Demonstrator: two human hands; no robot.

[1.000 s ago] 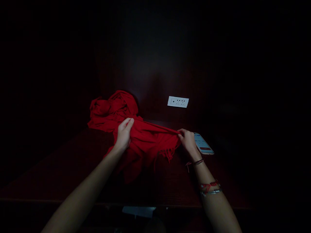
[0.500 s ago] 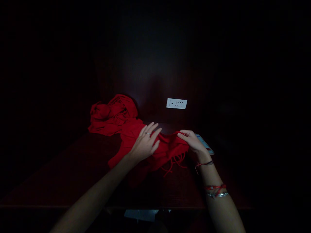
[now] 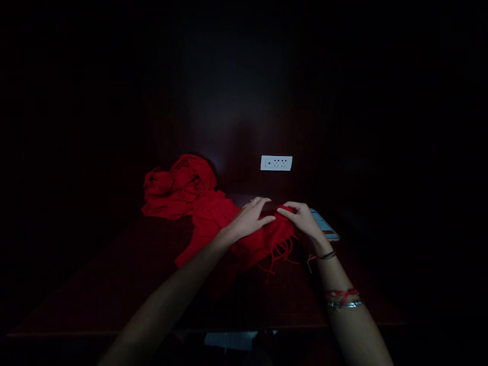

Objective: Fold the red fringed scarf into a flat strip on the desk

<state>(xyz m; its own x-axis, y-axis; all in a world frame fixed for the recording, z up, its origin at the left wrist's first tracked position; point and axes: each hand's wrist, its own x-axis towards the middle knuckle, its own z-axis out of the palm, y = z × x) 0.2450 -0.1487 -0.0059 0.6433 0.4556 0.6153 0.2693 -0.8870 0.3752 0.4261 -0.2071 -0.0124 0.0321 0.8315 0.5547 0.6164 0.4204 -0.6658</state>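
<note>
A red fringed scarf point(image 3: 213, 211) lies across the dark table, bunched into a heap at its far left end. My right hand point(image 3: 303, 218) pinches the scarf's upper edge near the fringed end between thumb and fingers. Over the middle of the cloth, my left hand point(image 3: 253, 216) reaches toward the right one, its thumb and fingers apart. A ring shows on a left finger. Whether the left fingers touch the cloth beneath, I cannot tell. Tassels hang loose below the right hand.
A phone point(image 3: 326, 226) with a lit screen lies just right of my right hand. On the back wall is a white socket plate point(image 3: 276, 163). The dark table point(image 3: 125, 284) ends at a front edge, with a pale object point(image 3: 231, 340) lower down. The surroundings are very dark.
My left hand has let go of the scarf's edge and moved right, near my right hand. The stretched edge has gone slack. My right hand keeps its hold on the scarf.
</note>
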